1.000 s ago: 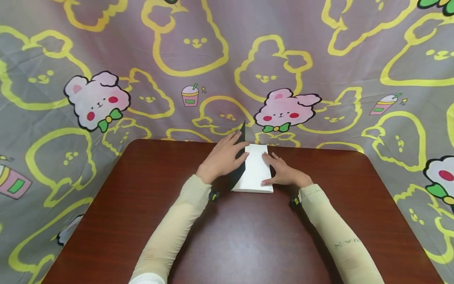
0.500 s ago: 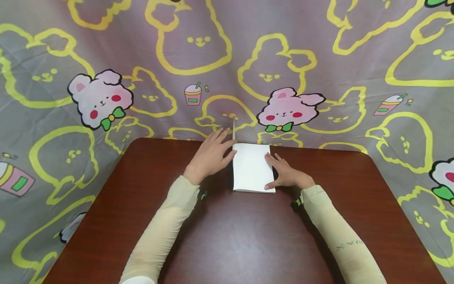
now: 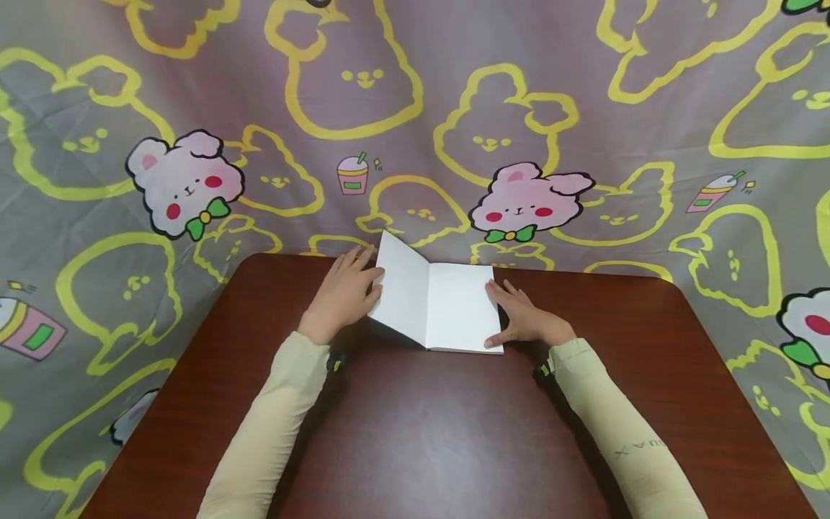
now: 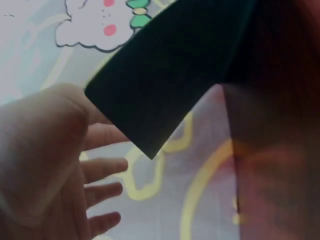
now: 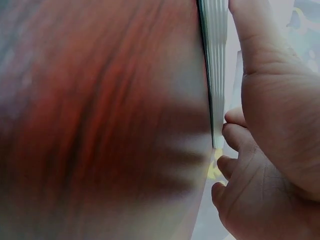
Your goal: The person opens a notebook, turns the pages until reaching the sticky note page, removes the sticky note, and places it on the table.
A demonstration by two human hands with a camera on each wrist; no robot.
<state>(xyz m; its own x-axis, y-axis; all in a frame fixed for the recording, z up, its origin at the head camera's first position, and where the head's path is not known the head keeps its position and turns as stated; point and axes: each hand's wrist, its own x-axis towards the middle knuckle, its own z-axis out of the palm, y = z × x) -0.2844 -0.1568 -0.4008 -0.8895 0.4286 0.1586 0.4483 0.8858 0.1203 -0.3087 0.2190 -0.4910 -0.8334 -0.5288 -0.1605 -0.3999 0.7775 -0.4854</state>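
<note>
A notebook [image 3: 459,306] with blank white pages and a dark cover [image 4: 165,70] lies on the table, its right side flat and its left leaf [image 3: 403,288] tilted up. My left hand [image 3: 344,288] touches that leaf's outer edge, thumb and forefinger on the white side. In the left wrist view the cover hides their tips; the other fingers [image 4: 102,195] are spread and straight. My right hand [image 3: 525,313] rests at the right edge of the pages, thumb near the lower corner, fingers higher up. The right wrist view shows the page stack [image 5: 216,65] edge-on beside the thumb.
The brown wooden table [image 3: 441,432] has rounded far corners. Behind it hangs a grey curtain [image 3: 402,86] printed with yellow outlines and pink cartoon animals, close to the table's far edge and the notebook.
My left hand has moved left, swinging the cover over from steeply raised to leaning left, which bares the white inner side. The right hand has stayed at the page edge.
</note>
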